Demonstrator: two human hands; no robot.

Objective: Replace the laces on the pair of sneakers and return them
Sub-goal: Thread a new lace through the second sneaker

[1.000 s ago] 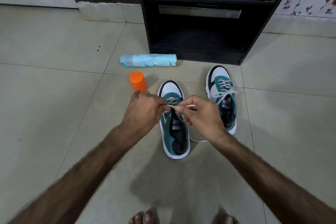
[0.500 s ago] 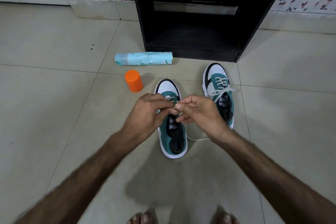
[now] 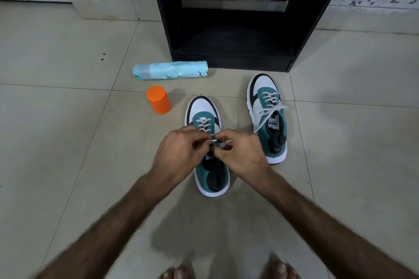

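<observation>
Over the near sneaker [image 3: 209, 165] on the floor, left hand [image 3: 181, 154] and right hand [image 3: 240, 154] now pressed closer together, fingers still pinching the white lace [image 3: 205, 124] — lace tip no longer sticking out, laced sneaker [image 3: 268, 115] untouched beside.

Both hands [image 3: 213, 154] pinch a white lace [image 3: 204, 124] over the near sneaker [image 3: 209, 176].

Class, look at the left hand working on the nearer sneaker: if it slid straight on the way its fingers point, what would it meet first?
The left hand points rightward across the nearer sneaker, so it would probably meet the right hand first; their fingertips already nearly touch over the white lace. Exact depth is unclear.
</observation>
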